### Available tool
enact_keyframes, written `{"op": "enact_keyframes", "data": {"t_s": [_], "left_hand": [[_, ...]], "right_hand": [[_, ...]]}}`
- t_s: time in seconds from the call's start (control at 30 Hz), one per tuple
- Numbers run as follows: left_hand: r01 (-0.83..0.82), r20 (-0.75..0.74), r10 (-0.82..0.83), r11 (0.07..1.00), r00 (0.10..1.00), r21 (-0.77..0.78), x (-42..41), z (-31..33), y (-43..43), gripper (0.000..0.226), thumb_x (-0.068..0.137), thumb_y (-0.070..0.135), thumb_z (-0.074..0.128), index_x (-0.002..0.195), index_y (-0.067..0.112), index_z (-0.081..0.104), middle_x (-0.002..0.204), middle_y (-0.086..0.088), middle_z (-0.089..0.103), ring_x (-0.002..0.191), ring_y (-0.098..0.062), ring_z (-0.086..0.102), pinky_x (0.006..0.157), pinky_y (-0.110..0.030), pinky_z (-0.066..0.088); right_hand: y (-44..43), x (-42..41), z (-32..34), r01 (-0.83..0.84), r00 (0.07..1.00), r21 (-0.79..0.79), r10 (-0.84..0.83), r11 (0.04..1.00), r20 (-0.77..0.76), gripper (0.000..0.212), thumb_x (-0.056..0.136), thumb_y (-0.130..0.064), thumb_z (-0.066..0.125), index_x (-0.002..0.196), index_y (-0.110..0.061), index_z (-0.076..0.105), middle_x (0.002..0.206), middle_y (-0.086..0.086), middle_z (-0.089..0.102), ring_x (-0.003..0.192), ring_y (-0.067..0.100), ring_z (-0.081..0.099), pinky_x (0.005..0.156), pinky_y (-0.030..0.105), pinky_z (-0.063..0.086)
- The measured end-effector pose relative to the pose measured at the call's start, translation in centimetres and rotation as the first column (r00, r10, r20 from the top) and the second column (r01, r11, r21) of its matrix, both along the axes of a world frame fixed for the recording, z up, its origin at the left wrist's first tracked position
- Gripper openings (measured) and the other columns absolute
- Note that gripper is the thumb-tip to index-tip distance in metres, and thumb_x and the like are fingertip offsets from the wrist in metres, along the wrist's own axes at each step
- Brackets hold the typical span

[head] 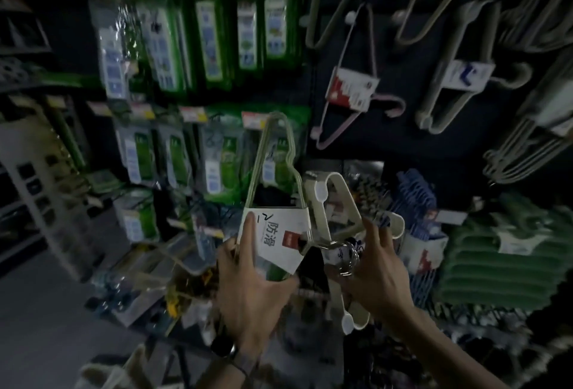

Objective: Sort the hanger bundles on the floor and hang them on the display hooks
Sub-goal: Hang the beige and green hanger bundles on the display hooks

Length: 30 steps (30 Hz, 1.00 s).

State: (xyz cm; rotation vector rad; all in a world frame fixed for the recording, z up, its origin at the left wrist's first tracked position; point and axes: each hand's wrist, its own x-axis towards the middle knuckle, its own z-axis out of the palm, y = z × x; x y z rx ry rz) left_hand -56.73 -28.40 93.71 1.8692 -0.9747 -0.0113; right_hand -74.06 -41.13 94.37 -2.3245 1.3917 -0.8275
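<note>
Left hand (248, 283), at six o'clock in the view, grips a bundle of thin pale-green hangers (277, 233) by its white paper sleeve, thumb flat on the sleeve face and fingers curled behind; right hand (379, 277), at five o'clock, is closed round a bundle of thick cream plastic hangers (322, 194), forefinger raised; both bundles are held off the floor, touching at centre, well below the hung stock; risk: where the two bundles meet, the hook ends could interlock, and pulling them apart might slip a hanger out of its band; the paper sleeve is a weak hold and may slide or tear under the load; motion blur suggests quick movement, which raises the chance of a drop; beyond, at seven o'clock, mixed floor stock (186, 289) is too blurred to identify; at one o'clock the dark display panel (387, 128) carries a pink hanger bundle with a red-and-white card (352, 90); the hooks themselves are barely discernible, so a free one cannot be confirmed; the left fingertips are hidden.
</note>
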Motion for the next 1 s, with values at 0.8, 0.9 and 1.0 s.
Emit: {"op": "enact_keyframes", "data": {"t_s": [0.8,0.9,1.0], "left_hand": [[0.342,0.400,-0.178,0.856,0.899,-0.388,-1.6,26.3,-14.4,0.120,0.055,0.083,0.071,0.158,0.051,0.018,0.130,0.010,0.032,0.089,-0.006,0.048,0.051,-0.013,0.040],[0.308,0.398,-0.131,0.853,0.908,-0.421,-0.7,30.1,-15.9,0.123,0.052,0.074,0.076,0.158,0.054,0.017,0.123,0.012,0.028,0.089,-0.009,0.052,0.053,-0.018,0.043],[0.235,0.410,-0.054,0.884,0.911,-0.405,0.1,34.2,-17.3,0.125,0.056,0.063,0.086,0.157,0.056,0.015,0.135,0.000,0.032,0.089,-0.015,0.053,0.057,-0.022,0.043]], "right_hand": [[-6.2,-8.6,25.8,0.328,0.944,-0.334,-0.300,0.883,0.134,0.123,0.063,-0.077,0.078,0.160,-0.034,0.015,0.124,-0.004,0.043,0.096,0.027,0.061,0.067,0.041,0.054],[-7.3,-9.0,28.0,0.344,0.939,-0.341,-0.318,0.875,0.132,0.134,0.061,-0.085,0.071,0.165,-0.031,0.006,0.132,-0.002,0.044,0.098,0.023,0.059,0.065,0.037,0.050],[-8.5,-9.0,30.1,0.350,0.936,-0.350,-0.312,0.869,0.160,0.132,0.063,-0.084,0.070,0.165,-0.032,0.003,0.130,-0.004,0.043,0.091,0.021,0.054,0.064,0.035,0.046]]}}
